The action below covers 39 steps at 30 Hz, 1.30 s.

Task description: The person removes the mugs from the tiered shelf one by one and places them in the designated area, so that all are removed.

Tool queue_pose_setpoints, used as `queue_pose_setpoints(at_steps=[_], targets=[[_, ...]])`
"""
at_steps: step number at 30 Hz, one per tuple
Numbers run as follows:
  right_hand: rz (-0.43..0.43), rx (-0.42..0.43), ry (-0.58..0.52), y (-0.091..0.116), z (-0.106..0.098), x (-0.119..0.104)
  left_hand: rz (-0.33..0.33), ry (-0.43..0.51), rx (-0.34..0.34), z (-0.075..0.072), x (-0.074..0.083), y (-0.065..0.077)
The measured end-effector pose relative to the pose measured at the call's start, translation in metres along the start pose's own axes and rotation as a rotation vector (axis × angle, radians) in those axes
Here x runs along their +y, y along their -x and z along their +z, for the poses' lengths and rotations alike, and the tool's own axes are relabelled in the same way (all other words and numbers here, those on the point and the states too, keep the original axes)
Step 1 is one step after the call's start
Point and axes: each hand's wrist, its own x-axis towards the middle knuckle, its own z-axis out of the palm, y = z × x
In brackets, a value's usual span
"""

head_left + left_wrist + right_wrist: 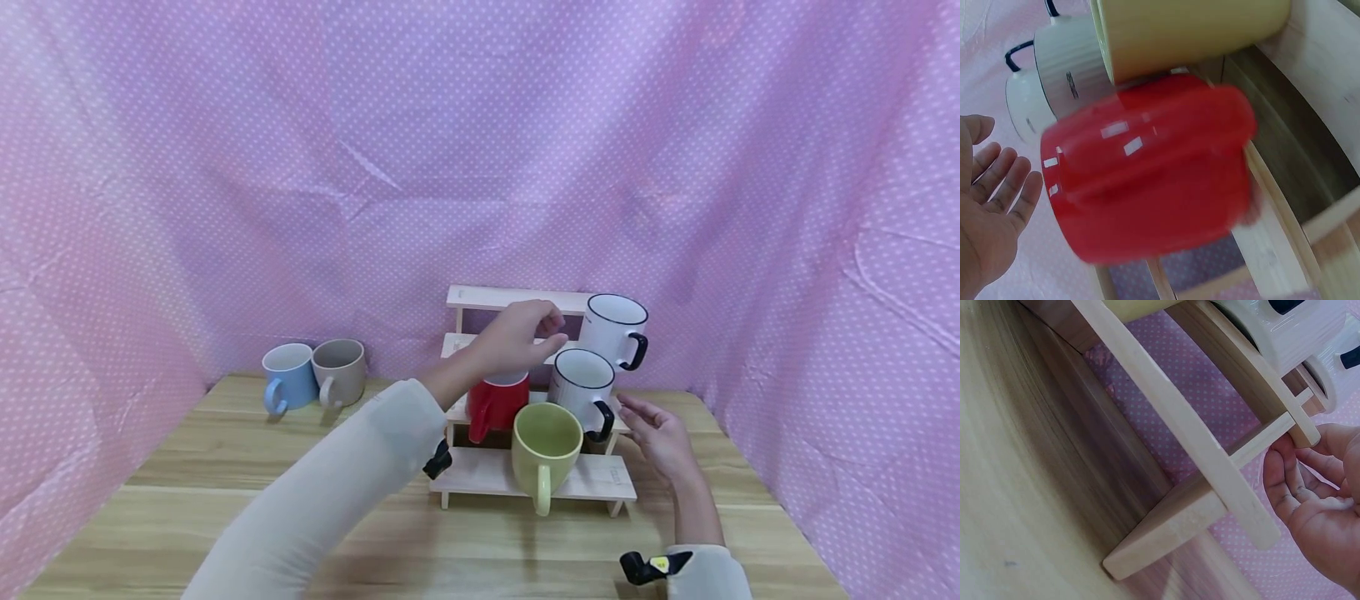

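Note:
My left hand [525,337] hovers above the red mug [498,406], fingers loosely bent, holding nothing. The left wrist view shows the same hand [994,212] apart from the mug. At the right end of a stepped wooden rack [472,471], my right hand [660,437] pinches a shelf's tip between thumb and fingers, clearer in the right wrist view [1319,490]. A yellow-green mug [546,454] stands on the lowest step. Beside the red mug is a white mug with black rim and handle [581,387]; another such white mug [611,329] stands higher, behind it.
To the left, a light blue mug [292,379] and a grey-beige mug [341,375] stand side by side on the wooden table [247,454]. Pink dotted cloth [480,150] hangs behind and at both sides. The rack's top step [517,297] rises behind my left hand.

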Motion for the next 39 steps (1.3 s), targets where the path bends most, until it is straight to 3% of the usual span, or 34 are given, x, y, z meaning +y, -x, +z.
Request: queue_pose_setpoints(at_steps=[7,23,33,39], targets=[[0.013,-0.008,-0.006,0.0,0.0,0.002,-0.018,0.01,-0.048,0.019,0.011,-0.01],[-0.019,-0.004,0.0,0.004,0.0,0.001,0.002,0.108,-0.072,0.05,0.033,-0.036],[-0.011,-0.02,-0.011,0.004,0.0,-0.001,-0.115,0.247,-0.119,0.06,0.04,-0.044],[-0.018,-0.025,-0.012,0.002,-0.001,-0.003,-0.143,0.333,-0.126,0.063,0.042,-0.045]])
